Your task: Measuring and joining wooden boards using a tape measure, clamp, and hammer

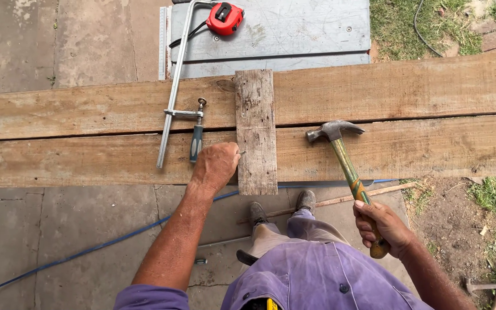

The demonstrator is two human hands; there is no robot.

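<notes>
My left hand (216, 166) pinches a small nail (241, 152) against the left edge of a short weathered board (256, 131). That board lies upright across two long wooden planks (409, 89). My right hand (383, 225) grips the handle of a claw hammer (347, 162). The hammer's steel head hangs above the nearer plank, to the right of the short board.
A metal bar clamp (174, 95) lies on the planks left of my hand. A red tape measure (224, 18) sits on a grey metal sheet (294, 31) behind them. A blue cord (99, 247) runs over the concrete floor. Grass and dirt lie to the right.
</notes>
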